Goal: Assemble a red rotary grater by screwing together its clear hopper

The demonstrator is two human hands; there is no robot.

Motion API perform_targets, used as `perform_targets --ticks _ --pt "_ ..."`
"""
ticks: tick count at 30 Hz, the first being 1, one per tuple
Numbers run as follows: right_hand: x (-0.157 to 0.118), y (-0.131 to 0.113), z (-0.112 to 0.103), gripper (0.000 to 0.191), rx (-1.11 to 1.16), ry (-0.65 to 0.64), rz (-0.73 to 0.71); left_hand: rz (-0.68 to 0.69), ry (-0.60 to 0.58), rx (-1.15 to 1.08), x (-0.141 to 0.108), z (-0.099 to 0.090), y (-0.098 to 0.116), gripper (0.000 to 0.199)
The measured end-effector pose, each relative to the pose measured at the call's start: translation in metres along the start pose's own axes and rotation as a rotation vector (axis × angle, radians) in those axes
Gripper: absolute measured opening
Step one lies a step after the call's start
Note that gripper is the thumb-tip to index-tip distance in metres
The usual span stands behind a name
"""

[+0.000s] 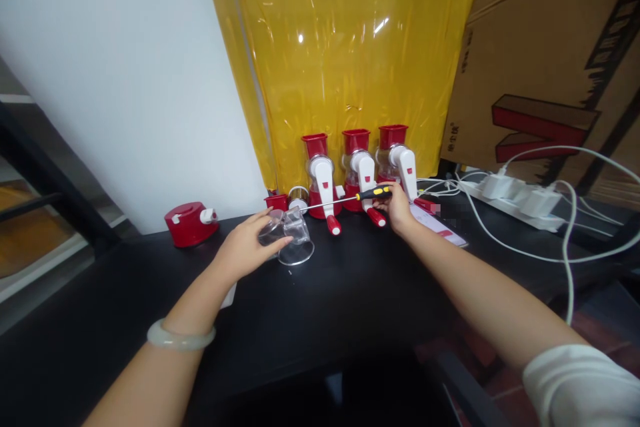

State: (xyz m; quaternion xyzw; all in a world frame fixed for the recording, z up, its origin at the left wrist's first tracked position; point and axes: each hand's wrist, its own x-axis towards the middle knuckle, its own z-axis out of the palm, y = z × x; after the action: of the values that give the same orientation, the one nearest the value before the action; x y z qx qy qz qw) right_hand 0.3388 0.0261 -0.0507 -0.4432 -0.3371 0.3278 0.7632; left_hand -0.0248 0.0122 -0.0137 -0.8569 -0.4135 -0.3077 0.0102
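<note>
My left hand (250,243) is closed around a clear plastic housing (296,250) that lies on its side on the black table. In my right hand (399,210) is a screwdriver (373,193) with a black and yellow handle. Its long shaft points left, and the tip is at the upper part of the clear housing; whether it touches a screw is too small to tell. Just behind the housing stand a small red part (277,201) and a metal grater drum (299,195). A red base (193,225) with a white knob sits to the left of my left hand.
Three red and white rotary graters (321,180) stand in a row at the back, cranks facing me. A printed sheet (443,227) lies right of my right hand. Further right are a power strip (520,203) with white cables and a large cardboard box (530,73). Yellow plastic sheeting (350,40) hangs behind.
</note>
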Motion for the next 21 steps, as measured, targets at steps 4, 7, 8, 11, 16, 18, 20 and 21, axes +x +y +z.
perform_targets --ticks 4,7,8,11,16,18,20,21 --pt "-0.0017 -0.0021 0.0012 0.014 0.004 0.012 0.034 -0.007 -0.004 -0.001 0.0000 -0.0001 0.0001 0.044" --pt "-0.0029 -0.0035 0.0031 0.015 0.019 0.034 0.063 -0.008 -0.012 -0.002 0.0001 -0.0002 0.0003 0.044" --pt "-0.0030 -0.0036 0.0035 0.018 0.026 0.037 0.059 -0.009 -0.013 -0.002 0.0001 -0.0003 0.0005 0.044" --pt "-0.0025 -0.0023 0.0038 0.028 0.043 0.022 0.017 -0.013 -0.013 -0.005 0.0002 -0.0005 0.0016 0.044" --pt "-0.0008 0.0022 0.0007 0.038 0.026 -0.003 -0.027 -0.005 -0.006 -0.006 0.0003 -0.0001 0.0019 0.041" --pt "-0.0006 0.0026 -0.0005 0.037 0.023 0.008 0.001 -0.005 -0.010 -0.003 0.0000 0.0001 0.0016 0.042" --pt "-0.0006 0.0018 -0.0012 0.032 0.055 0.008 0.033 -0.009 -0.014 0.001 -0.0003 0.0002 0.0016 0.044" --pt "-0.0005 0.0013 -0.0013 0.029 0.078 -0.001 0.047 -0.010 -0.012 0.002 -0.0005 0.0002 0.0016 0.045"
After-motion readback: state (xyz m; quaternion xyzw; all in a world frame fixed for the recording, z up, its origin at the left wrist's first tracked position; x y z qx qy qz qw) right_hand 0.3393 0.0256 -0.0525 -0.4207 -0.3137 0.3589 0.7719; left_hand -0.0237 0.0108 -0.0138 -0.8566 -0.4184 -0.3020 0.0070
